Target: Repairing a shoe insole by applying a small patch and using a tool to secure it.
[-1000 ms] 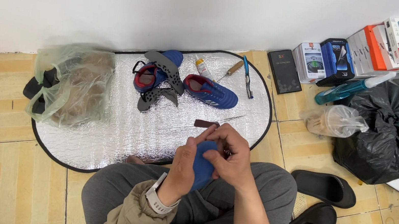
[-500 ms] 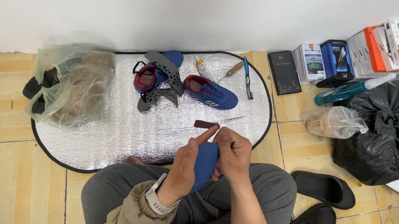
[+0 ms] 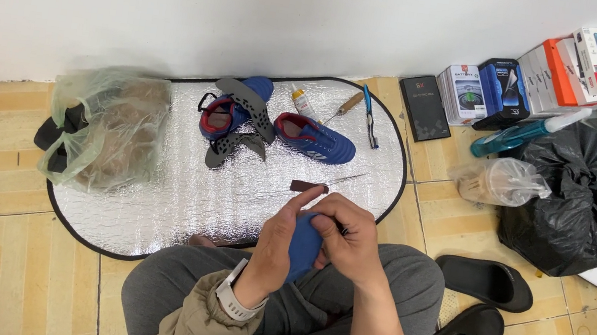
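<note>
Both my hands hold a blue insole [image 3: 303, 246] upright over my lap. My left hand [image 3: 278, 241] grips its left side, fingers stretched up along it. My right hand [image 3: 348, 237] clasps its right edge, fingers curled. A small dark brown strip [image 3: 308, 186] lies on the silver mat [image 3: 164, 196] just beyond my fingertips. Farther back on the mat are two blue shoes [image 3: 314, 138] [image 3: 232, 107] with red linings and two black perforated soles [image 3: 248, 104].
A glue bottle [image 3: 302, 103], an awl [image 3: 346, 105] and blue pliers [image 3: 369, 115] lie at the mat's far edge. A plastic bag [image 3: 107, 128] sits left. Boxes [image 3: 541, 76], a black bag [image 3: 575, 204] and black slippers [image 3: 485, 281] are right.
My hands have shifted slightly on the insole; my left fingers now reach higher along it. The rest is unchanged.
</note>
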